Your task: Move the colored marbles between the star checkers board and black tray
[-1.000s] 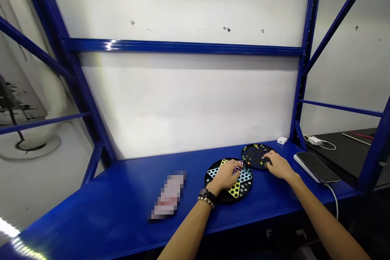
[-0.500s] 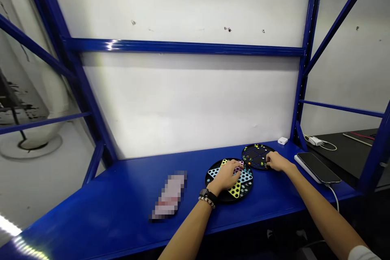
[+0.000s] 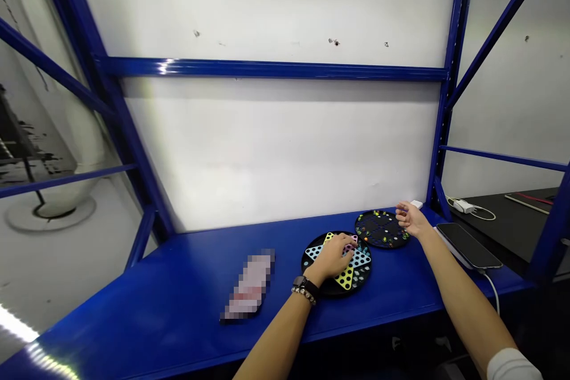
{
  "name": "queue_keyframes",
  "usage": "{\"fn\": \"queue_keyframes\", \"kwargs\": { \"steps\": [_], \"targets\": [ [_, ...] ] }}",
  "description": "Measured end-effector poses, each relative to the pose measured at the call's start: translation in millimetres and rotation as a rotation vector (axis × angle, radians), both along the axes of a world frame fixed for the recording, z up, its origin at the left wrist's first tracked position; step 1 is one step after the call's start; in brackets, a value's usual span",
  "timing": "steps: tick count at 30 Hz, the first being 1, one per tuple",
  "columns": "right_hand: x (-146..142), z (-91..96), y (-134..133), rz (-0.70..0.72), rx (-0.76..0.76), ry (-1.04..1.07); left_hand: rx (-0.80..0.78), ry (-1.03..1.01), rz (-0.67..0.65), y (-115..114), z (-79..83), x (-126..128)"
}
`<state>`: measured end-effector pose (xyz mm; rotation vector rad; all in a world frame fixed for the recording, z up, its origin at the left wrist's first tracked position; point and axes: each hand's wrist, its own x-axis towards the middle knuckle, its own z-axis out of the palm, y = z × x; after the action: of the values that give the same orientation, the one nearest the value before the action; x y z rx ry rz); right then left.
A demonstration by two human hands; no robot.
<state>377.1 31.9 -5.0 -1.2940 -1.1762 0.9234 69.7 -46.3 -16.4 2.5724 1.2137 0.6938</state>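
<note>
My left hand (image 3: 333,256) lies over a round black Chinese checkers board (image 3: 313,282), its fingers spread and slightly bent above the star. Blue, yellow and pink points with rows of holes show around the hand, and clear glass marbles lie in the board's right rim. My right hand (image 3: 410,219) is raised just above the right edge of a second round black tray (image 3: 378,234), fingers curled inward. Whatever those fingers hold, if anything, is too small to make out. Yellow, green, orange and white marbles are scattered in that tray, mostly along its rim.
A pixelated flat object (image 3: 249,286) lies left of the board on the blue tabletop (image 3: 187,285). To the right, a phone (image 3: 469,246) rests on a white block with a cable. A small white box (image 3: 417,204) sits behind my right hand. Blue posts frame both sides.
My right hand has lifted off the tray's right side, moved slightly up and right, and turned so its curled fingers show. My left hand has stayed on the board.
</note>
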Motion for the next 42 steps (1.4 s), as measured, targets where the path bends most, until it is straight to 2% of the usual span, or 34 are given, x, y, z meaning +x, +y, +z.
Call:
{"fn": "queue_keyframes", "kwargs": {
  "steps": [4,7,9,13,16,18,21,23,24,26,30,32,34,38,42],
  "targets": [
    [8,-13.6,-1,-0.181,-0.135,-0.309,-0.004,-0.008,0.005,0,-0.3,0],
    [13,-17.9,-6,-0.199,-0.268,-0.723,-0.005,-0.007,0.006,0,-0.2,0],
    [14,-19.5,-8,-0.156,-0.360,-0.973,-0.008,-0.001,0.007,0,0.7,1],
    [13,-23.9,-8,-0.092,-0.377,-1.050,-0.014,0.005,0.006,-1,3.0,1],
    [12,-25.3,-6,-0.108,-0.297,-0.892,-0.010,0.002,0.002,-2,3.8,1],
    [11,-22.4,-5,-0.089,-0.204,-0.583,-0.010,0.003,0.005,-2,3.7,1],
    [7,-13.2,-4,0.025,-0.142,0.019,-0.010,0.005,0.006,-1,2.9,1],
    [3,-8.0,-6,0.108,-0.173,0.260,-0.005,0.001,0.002,-1,2.1,1],
    [2,-6.8,-7,0.137,-0.187,0.293,-0.002,-0.001,0.002,-1,1.7,1],
    [-2,-8.0,-9,0.154,-0.186,0.185,0.003,-0.003,0.002,0,0.8,1],
    [-12,-16.5,-14,0.078,-0.032,-0.416,0.009,0.004,-0.001,1,-0.4,0],
    [-16,-17.8,-19,0.116,0.005,-0.674,0.009,0.010,0.001,1,-0.5,0],
    [-19,-15.3,-24,0.202,-0.055,-0.844,0.009,0.013,0.005,1,-0.3,0],
    [-22,-6.6,-35,0.250,-0.202,-0.983,0.011,0.009,0.007,1,0.0,1],
    [-22,-5.7,-38,0.275,-0.209,-0.946,0.014,0.007,0.004,1,-0.3,1]
  ]
}}
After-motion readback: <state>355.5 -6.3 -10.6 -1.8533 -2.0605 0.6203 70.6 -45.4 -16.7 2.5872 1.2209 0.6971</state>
